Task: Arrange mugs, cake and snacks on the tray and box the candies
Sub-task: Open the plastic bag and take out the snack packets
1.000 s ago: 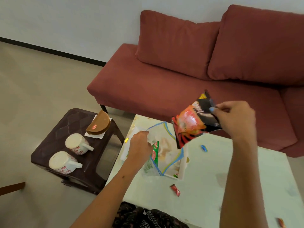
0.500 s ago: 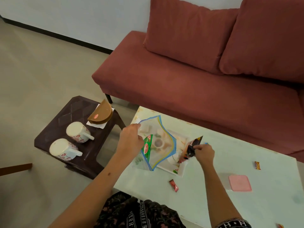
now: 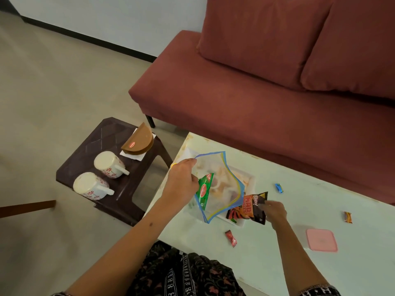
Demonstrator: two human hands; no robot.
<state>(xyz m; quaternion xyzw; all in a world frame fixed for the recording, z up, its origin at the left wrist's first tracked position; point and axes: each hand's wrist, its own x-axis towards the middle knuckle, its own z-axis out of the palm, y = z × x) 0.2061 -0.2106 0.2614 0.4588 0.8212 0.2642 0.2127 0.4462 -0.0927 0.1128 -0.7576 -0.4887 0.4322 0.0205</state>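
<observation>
My left hand [image 3: 183,182] holds up a clear zip bag [image 3: 222,186] with blue and yellow edges; a green snack packet [image 3: 204,190] sits inside it. Under the bag lies a white tray [image 3: 248,180] on the pale table [image 3: 277,253]. My right hand [image 3: 274,211] pinches an orange and black snack packet [image 3: 251,207] that lies at the tray's front right corner. Loose candies lie on the table: a red one [image 3: 230,238], a blue one [image 3: 279,188] and an orange one [image 3: 348,217]. Two white flowered mugs [image 3: 109,164] [image 3: 90,186] lie on a dark side stool [image 3: 111,167] beside a brown half-round cake [image 3: 138,142].
A pink lid or box [image 3: 321,240] lies on the table at the right. A red sofa [image 3: 277,82] runs behind the table. The stool stands left of the table, with a narrow gap between them.
My right hand has brought the orange and black packet down from the air to the tray's corner. My left hand still holds the zip bag, now lifted more open.
</observation>
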